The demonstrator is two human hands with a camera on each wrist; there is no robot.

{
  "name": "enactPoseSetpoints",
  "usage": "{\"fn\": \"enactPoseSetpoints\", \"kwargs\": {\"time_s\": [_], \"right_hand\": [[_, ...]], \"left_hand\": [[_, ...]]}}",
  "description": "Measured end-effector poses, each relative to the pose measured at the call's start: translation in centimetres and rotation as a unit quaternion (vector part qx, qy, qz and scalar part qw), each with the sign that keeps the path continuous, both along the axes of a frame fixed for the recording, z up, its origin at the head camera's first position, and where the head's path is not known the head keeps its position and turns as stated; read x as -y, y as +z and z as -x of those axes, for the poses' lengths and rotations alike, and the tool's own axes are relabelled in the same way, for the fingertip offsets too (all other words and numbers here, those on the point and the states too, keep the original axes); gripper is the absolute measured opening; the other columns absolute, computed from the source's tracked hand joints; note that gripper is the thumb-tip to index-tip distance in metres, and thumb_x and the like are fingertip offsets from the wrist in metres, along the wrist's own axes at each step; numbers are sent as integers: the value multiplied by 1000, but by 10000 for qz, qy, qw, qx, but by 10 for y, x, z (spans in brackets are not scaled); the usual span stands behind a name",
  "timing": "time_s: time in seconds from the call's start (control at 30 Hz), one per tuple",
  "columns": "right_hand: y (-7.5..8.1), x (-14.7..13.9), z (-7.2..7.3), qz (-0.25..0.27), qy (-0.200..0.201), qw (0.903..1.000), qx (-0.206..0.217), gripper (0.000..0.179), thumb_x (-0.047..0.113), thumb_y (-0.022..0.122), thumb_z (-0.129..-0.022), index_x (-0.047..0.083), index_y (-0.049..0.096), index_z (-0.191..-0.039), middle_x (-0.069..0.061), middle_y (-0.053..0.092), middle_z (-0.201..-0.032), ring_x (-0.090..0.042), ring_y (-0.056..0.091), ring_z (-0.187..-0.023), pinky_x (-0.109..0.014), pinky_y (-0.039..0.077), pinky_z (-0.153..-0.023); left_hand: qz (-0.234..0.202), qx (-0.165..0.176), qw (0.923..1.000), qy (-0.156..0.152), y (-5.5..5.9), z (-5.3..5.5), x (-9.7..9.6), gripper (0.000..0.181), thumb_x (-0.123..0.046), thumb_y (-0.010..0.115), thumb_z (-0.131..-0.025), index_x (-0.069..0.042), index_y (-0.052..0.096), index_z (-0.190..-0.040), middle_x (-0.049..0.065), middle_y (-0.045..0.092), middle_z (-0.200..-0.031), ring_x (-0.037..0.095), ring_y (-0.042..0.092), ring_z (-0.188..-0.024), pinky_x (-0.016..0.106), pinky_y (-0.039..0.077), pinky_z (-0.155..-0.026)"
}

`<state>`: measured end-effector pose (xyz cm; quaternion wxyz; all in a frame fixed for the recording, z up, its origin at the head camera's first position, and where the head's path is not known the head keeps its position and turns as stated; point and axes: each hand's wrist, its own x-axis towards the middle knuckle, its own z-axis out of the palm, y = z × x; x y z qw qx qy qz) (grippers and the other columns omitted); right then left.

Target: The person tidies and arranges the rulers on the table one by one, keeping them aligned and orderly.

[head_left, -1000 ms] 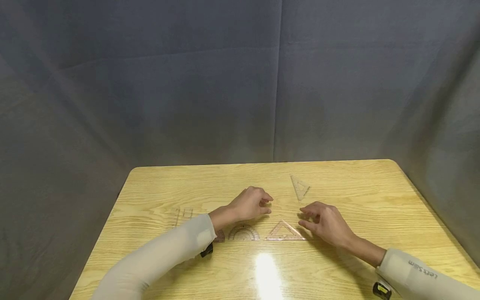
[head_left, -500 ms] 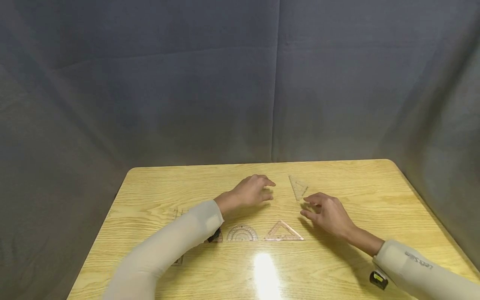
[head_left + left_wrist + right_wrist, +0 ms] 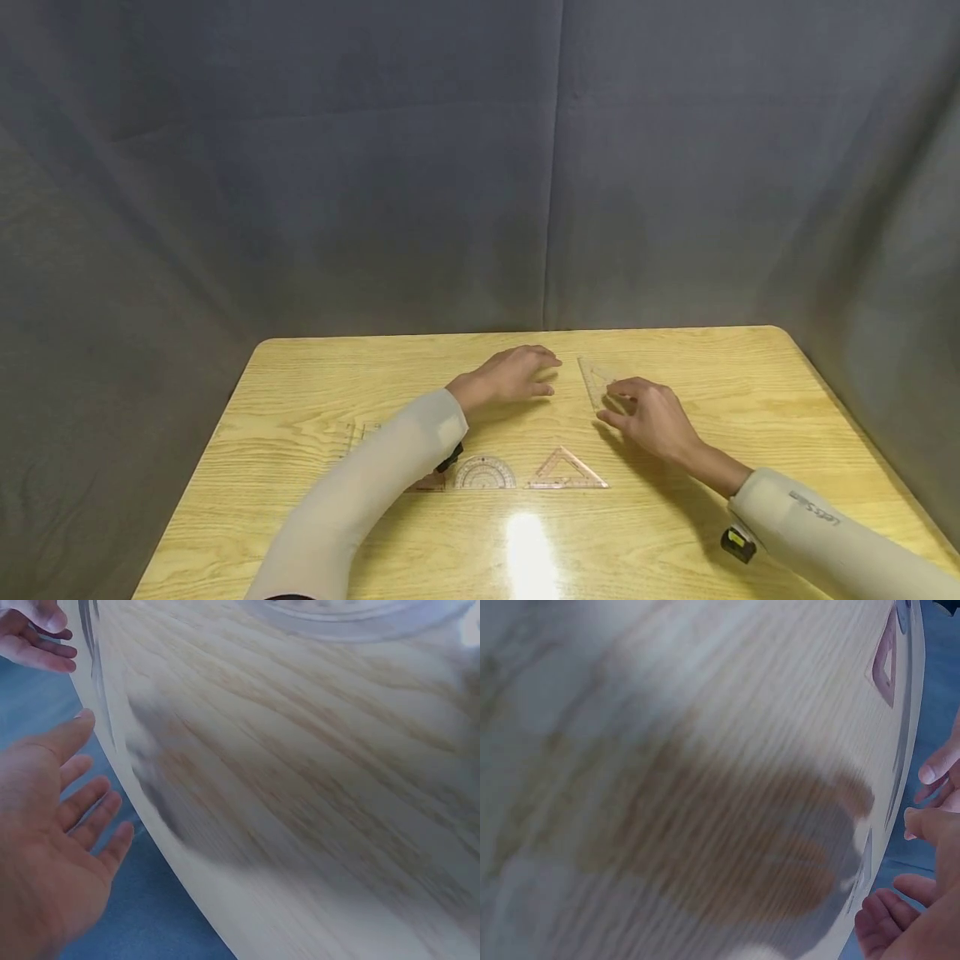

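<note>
A small clear set square (image 3: 588, 382) lies at the back of the table, right of the middle. My right hand (image 3: 655, 419) is at its near right side, thumb by the lower corner and fingers over the right corner. Whether they touch it is too small to tell. To the left of the set square, my left hand (image 3: 513, 373) hovers with loosely spread fingers and holds nothing, as the left wrist view shows of the hand (image 3: 64, 825). Nearer the front lie a pinkish triangular set square (image 3: 567, 483) and a clear protractor (image 3: 485, 475) in a row.
A reddish flat piece (image 3: 429, 483) lies partly under the left forearm's line of sight. Further left are clear ruler-like pieces (image 3: 351, 437), half hidden by the sleeve. A grey curtain (image 3: 420, 208) stands behind the wooden table (image 3: 675, 533).
My left hand has moved away and to the right, toward the back of the table. My right hand has come up to the small set square, which stays about in place.
</note>
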<state>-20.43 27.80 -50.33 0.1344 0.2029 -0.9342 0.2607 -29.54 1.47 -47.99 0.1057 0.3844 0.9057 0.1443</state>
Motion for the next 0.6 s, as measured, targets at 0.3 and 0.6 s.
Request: {"fn": "enactPoseSetpoints", "kwargs": {"time_s": [0.3,0.6], "right_hand": [[-4,1,9,-22,-128,9999,9,37,19,91,-84,-4,79,-110,-24,76,-116,-43,74,-101,-59,61,-87],[-4,1,16,-315,-213,9993,32,41,21,91,-84,-6,78,-112,-25,75,-117,-45,72,-108,-60,59,-92]], "left_hand": [[165,-85,9998,-16,0,5,-12,56,-34,67,-107,-14,53,-157,5,48,-163,22,45,-151,38,40,-123],[414,-238,9983,-333,-4,14,-30,58,-32,63,-109,-14,46,-161,6,41,-168,22,39,-155,37,33,-127]]}}
